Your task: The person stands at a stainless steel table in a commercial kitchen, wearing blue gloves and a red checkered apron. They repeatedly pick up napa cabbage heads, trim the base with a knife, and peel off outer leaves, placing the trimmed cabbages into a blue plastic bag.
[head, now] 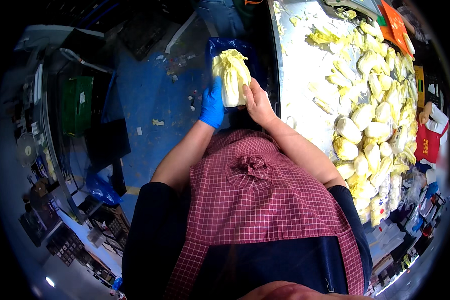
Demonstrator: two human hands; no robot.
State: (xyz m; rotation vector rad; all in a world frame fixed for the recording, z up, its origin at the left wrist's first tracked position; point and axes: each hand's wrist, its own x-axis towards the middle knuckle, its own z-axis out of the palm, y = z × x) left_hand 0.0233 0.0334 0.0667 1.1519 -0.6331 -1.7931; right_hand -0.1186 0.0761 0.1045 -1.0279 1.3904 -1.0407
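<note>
A pale yellow napa cabbage [231, 78] is held between both hands in front of my apron. My left hand [213, 104], in a blue glove, grips its left side. On its lower right side are the bare fingers of my right hand [258, 102]. Beneath and beyond the cabbage is a container lined with blue plastic [214, 45]; what lies inside it is mostly hidden. To the right, many napa cabbages [348, 130] are heaped on a metal table [296, 80], with loose leaves [324, 36] scattered near its far end.
Another person in jeans [219, 18] stands beyond the lined container. A person in a red apron [427, 140] is across the table. Orange sheets [397, 28] lie at its far right. A green crate [78, 105] stands at left, and scraps [158, 122] dot the blue floor.
</note>
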